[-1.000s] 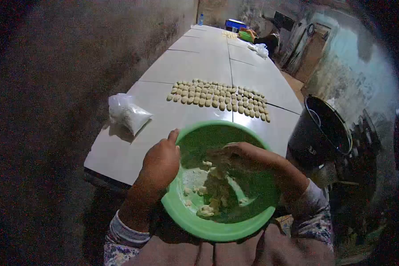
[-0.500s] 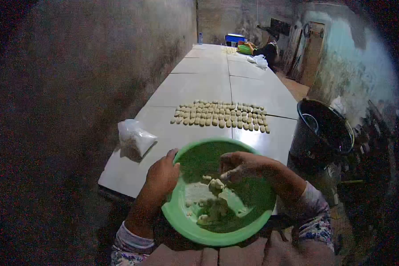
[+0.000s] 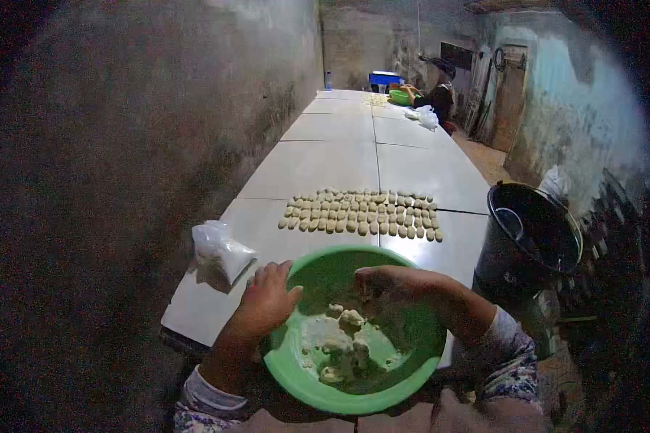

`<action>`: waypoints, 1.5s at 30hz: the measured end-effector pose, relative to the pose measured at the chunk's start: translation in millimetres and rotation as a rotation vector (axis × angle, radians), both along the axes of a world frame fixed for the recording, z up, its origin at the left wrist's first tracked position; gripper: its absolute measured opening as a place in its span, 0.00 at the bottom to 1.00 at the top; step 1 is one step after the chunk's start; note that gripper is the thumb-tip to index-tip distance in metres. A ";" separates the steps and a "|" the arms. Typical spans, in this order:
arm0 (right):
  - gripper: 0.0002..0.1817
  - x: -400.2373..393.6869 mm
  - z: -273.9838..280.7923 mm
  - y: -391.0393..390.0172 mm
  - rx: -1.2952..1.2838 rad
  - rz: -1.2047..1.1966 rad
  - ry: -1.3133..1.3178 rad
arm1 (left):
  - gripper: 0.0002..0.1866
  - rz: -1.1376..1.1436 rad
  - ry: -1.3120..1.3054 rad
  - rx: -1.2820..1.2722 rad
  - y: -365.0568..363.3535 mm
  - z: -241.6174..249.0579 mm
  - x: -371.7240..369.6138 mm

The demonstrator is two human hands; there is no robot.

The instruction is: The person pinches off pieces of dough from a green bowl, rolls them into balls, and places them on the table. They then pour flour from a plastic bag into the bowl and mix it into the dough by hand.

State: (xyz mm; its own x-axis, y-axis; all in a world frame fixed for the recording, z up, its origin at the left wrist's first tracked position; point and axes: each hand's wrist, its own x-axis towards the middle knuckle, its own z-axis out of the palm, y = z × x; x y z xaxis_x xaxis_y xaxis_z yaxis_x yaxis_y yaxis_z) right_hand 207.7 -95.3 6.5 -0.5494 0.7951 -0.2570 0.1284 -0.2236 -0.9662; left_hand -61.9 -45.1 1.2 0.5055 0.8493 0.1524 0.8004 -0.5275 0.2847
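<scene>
A green basin (image 3: 293, 361) stands at the near edge of the table, with pale dough lumps (image 3: 351, 317) and flour in its bottom. My left hand (image 3: 269, 297) grips the basin's left rim, fingers over the edge. Inside the right part of the basin is my right hand (image 3: 384, 289), fingers curled down over the dough; its fingertips are dark and blurred, so what they hold, if anything, is hidden. Beyond the basin, small oval dough pieces (image 3: 361, 215) lie in several rows.
A plastic bag of white powder (image 3: 224, 252) lies on the table (image 3: 325, 160) at left. On the right stands a black bucket (image 3: 495, 238). At the far end, a person (image 3: 440, 90) works by another green basin (image 3: 399, 97), near a blue container (image 3: 384, 78).
The view has tilted up, so the table and basin appear lower. My right hand has turned, its fingers now pointing further down. My left hand stays at the rim.
</scene>
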 end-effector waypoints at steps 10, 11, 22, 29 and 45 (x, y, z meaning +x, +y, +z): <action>0.21 -0.3 17.8 19.1 0.202 0.119 -0.031 | 0.24 -0.378 -0.142 -0.266 22.7 49.5 54.7; 0.21 5.4 14.8 20.5 0.198 0.112 -0.028 | 0.24 -0.369 -0.132 -0.363 28.2 46.4 59.2; 0.23 25.5 3.9 29.6 0.026 0.075 0.062 | 0.17 -0.441 -0.323 -0.674 42.2 28.0 59.3; 0.18 7.4 24.3 13.4 0.196 0.123 -0.111 | 0.18 -0.502 -0.348 -0.689 51.5 15.1 53.6; 0.24 -2.3 42.2 -0.2 0.589 -0.115 -0.674 | 0.21 -0.682 -0.221 -0.708 45.7 4.2 47.8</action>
State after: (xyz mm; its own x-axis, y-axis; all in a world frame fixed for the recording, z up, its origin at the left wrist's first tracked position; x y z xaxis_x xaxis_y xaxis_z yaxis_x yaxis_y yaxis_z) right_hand 205.3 -95.5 48.7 -0.3389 0.9404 -0.0293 0.7164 0.2377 -0.6560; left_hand -14.2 0.6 5.4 0.9387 0.3209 -0.1261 0.2822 -0.5048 0.8158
